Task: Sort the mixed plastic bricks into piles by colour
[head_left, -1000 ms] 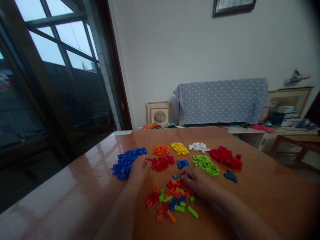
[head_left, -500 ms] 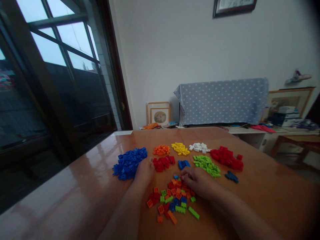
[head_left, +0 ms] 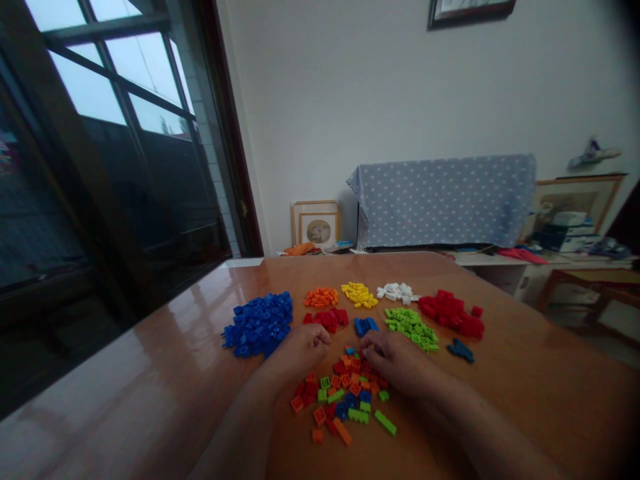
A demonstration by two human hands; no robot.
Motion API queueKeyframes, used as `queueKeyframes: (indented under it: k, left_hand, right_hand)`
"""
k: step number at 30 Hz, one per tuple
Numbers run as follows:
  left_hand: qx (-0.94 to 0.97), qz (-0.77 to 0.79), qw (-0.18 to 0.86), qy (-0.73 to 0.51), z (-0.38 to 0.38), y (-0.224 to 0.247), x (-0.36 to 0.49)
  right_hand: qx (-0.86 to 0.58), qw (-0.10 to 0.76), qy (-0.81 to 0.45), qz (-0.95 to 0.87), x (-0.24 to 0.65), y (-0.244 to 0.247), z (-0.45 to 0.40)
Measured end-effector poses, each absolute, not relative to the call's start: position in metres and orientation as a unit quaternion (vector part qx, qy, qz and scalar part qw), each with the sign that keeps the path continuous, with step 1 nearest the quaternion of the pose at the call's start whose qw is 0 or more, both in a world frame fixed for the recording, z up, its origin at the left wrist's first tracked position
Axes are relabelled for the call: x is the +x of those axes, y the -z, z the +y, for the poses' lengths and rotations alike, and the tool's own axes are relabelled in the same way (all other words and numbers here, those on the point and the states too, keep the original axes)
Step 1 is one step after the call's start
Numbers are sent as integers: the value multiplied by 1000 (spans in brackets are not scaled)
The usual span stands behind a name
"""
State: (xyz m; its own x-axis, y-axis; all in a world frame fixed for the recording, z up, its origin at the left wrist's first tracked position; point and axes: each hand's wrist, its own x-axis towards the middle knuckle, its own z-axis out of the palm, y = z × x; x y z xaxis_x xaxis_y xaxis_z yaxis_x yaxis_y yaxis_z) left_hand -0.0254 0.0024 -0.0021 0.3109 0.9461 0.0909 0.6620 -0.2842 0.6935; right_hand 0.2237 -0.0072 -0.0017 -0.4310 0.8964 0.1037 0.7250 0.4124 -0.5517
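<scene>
Between my forearms lies a loose pile of mixed bricks point(head_left: 345, 393), red, orange, green and blue. My left hand point(head_left: 303, 347) is closed just in front of the small red pile point(head_left: 327, 320); whatever its fingers hold is too small to make out. At the pile's upper right edge is my right hand point(head_left: 393, 357), its fingers curled together beside the bricks, with their tips partly hidden. A large blue pile point(head_left: 260, 323) lies left of my left hand. A few blue pieces point(head_left: 366, 326) and a green pile point(head_left: 413, 328) sit beyond my right hand.
Orange point(head_left: 321, 297), yellow point(head_left: 359, 295) and white point(head_left: 396, 293) piles form a back row on the wooden table point(head_left: 125, 380). Farther right are a larger red pile point(head_left: 450, 313) and dark blue pieces point(head_left: 461, 351). A polka-dot cloth point(head_left: 445, 203) drapes something behind the table.
My left hand has moved right, from beside the large blue pile to in front of the small red pile. My right hand has stayed at the mixed pile's edge. The view has shifted slightly.
</scene>
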Motion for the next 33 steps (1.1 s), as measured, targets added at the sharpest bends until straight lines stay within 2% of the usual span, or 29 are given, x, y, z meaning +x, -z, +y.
queueKeyframes:
  k: [6, 14, 20, 33]
  left_hand:
    - [761, 518, 341, -192, -7, 8, -12]
    - [757, 554, 297, -178, -1, 19, -17]
    - [782, 545, 220, -207, 0, 16, -19]
    - [777, 562, 215, -185, 0, 13, -9]
  right_hand:
    - [-497, 196, -219, -816, 224, 7, -4]
    - [-497, 198, -219, -816, 224, 7, -5]
    - [-499, 196, -224, -814, 225, 9, -4]
    - [-498, 204, -205, -818, 225, 10, -1]
